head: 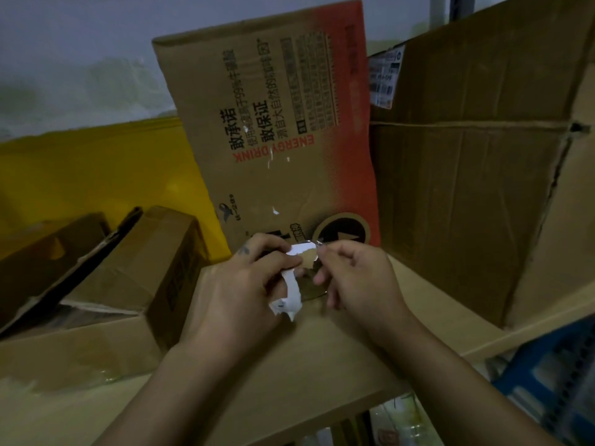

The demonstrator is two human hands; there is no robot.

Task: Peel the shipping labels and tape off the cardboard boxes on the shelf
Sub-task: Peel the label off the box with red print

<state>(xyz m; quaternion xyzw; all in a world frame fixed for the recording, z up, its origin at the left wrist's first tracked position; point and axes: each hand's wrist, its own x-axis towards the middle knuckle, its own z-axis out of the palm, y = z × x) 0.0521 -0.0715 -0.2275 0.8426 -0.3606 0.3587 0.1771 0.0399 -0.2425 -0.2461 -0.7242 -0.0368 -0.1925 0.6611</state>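
Observation:
A flattened energy-drink cardboard box (289, 130) with red print leans upright at the back of the shelf. Small white label scraps cling to its face. In front of its lower edge, my left hand (244, 284) pinches a torn white label strip (291, 294) that curls down from the fingers. My right hand (357, 278) grips the strip's upper end with clear tape (309, 249) between thumb and forefinger. Both hands hover over a flat cardboard sheet (289, 365).
A large brown box (467, 204) stands at the right, with a shipping label (384, 78) on the box behind it. A small box (145, 268) lies at the left beside a yellow panel (96, 175). A blue shelf frame (553, 375) shows at lower right.

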